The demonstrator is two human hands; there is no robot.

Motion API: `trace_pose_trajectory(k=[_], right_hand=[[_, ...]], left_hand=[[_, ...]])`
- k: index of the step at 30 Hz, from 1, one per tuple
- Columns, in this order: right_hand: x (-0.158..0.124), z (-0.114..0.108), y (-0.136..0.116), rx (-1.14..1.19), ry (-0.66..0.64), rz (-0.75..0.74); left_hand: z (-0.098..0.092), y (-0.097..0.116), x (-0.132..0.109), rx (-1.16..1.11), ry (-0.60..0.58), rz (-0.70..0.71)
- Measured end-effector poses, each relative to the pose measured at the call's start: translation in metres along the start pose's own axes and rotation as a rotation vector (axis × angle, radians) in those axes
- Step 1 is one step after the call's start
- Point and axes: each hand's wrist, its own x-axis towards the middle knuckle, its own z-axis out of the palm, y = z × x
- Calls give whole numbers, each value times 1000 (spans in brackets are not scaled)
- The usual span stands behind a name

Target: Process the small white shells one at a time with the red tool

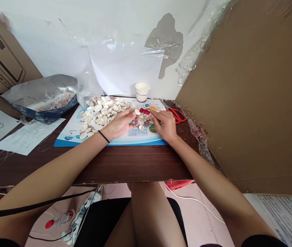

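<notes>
In the head view my left hand (119,124) pinches a small ribbed seashell (137,112) between thumb and fingers over a printed sheet (146,138). Small dark-red pieces (145,111) sit right beside the shell, at the fingertips of my right hand (165,125). What these pieces are is too small to tell. The right hand's fingers are bent and drawn together around them. Below the hands lie a few more shells (141,127), partly hidden. A broad heap of pale seashells (98,115) spreads over the sheet left of my hands.
A paper cup (142,92) stands behind the hands. Red-handled scissors (178,116) lie to the right, near a cardboard wall (259,103). At left are an open bag of small beads (56,101) and a paper sheet (29,137). Cables and a bottle (60,219) lie below.
</notes>
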Motion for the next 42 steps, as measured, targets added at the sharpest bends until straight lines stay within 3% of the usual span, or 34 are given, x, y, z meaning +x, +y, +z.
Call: trace_pose_trajectory(k=[9,14,20,27,34,42], right_hand=[[0,2,-4,-19,-78,-23],[-1,3,2,-64,-114,96],[-1,1,1,-15,-113,19],[-2,7,6,19,-91,152],[2,0,-4,117,18,105],[1,2,-3,168,-39,72]], left_hand=[[-2,-1,1,-15,-27,21],[-1,-1,0,-12,-19,21],[-2,-1,0,-15,-13,8],[-2,1,1,-35,-27,-7],[1,3,-2,38,-87,-2],[3,3,-3,66,-115,-5]])
